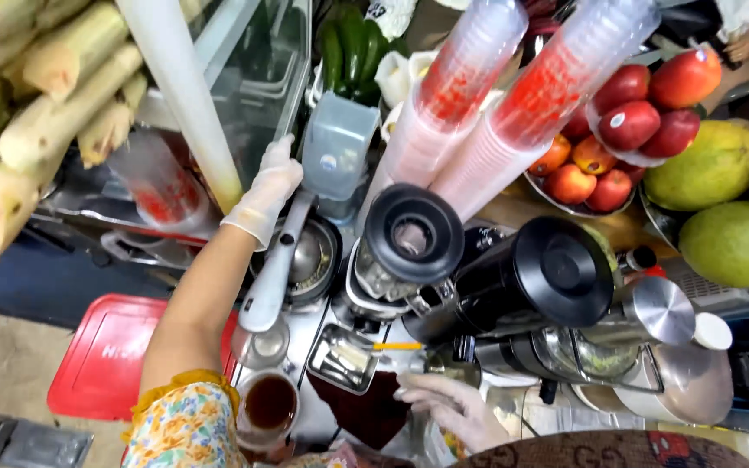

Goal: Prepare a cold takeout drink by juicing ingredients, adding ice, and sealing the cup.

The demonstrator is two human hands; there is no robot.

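Currently | left hand (263, 195), clear-gloved, fingers wrapped over top of grey metal press lever (273, 264) at 10 o'clock | right hand (446, 407), gloved, fingers loosely spread at 6 o'clock beside black blender jug (409, 238) | pull lever straight, steadily, elbow aligned.

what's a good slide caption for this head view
Gloved left hand on the lever of a manual citrus press, gloved right hand low beside the black blender.
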